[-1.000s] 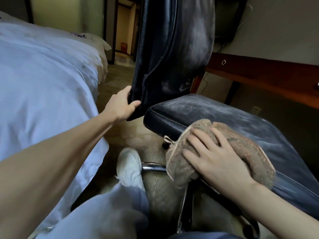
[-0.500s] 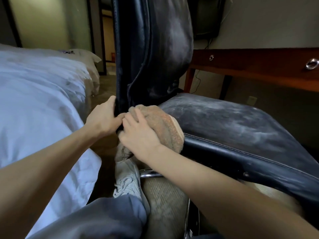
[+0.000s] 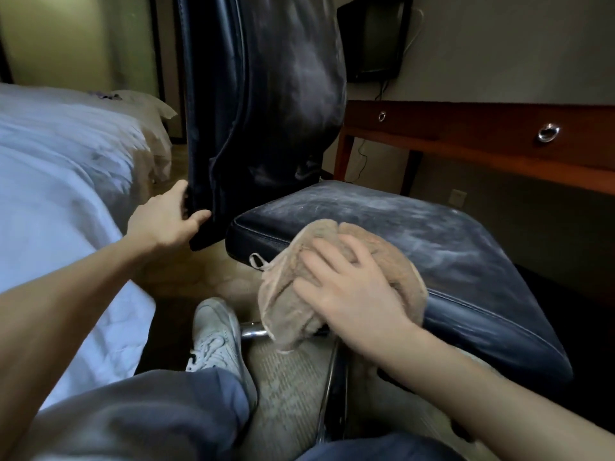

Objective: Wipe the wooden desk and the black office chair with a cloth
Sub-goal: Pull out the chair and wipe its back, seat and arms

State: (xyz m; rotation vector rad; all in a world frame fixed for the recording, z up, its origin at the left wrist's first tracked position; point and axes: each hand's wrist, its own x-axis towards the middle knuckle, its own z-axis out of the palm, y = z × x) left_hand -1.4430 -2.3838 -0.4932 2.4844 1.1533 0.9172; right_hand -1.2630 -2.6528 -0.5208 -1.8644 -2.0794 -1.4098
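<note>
Head view: left hand point(image 3: 166, 221) grasps the chair backrest point(image 3: 266, 94) edge, centre left; right hand point(image 3: 352, 294), fingers flat, presses the cloth point(image 3: 392, 257) on the seat point(image 3: 449, 234) corner, lower centre. Dust streaks cover both surfaces: wiping likely incomplete. At upper right, the desk point(image 3: 482, 141) top is hidden.

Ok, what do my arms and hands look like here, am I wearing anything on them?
Both arms are bare: the left arm and right arm show no sleeves up to the frame edge. The left hand and right hand have no gloves, and no rings, watch or bracelet show. Lower down, grey-blue trousers and a white lace-up shoe are worn.
</note>
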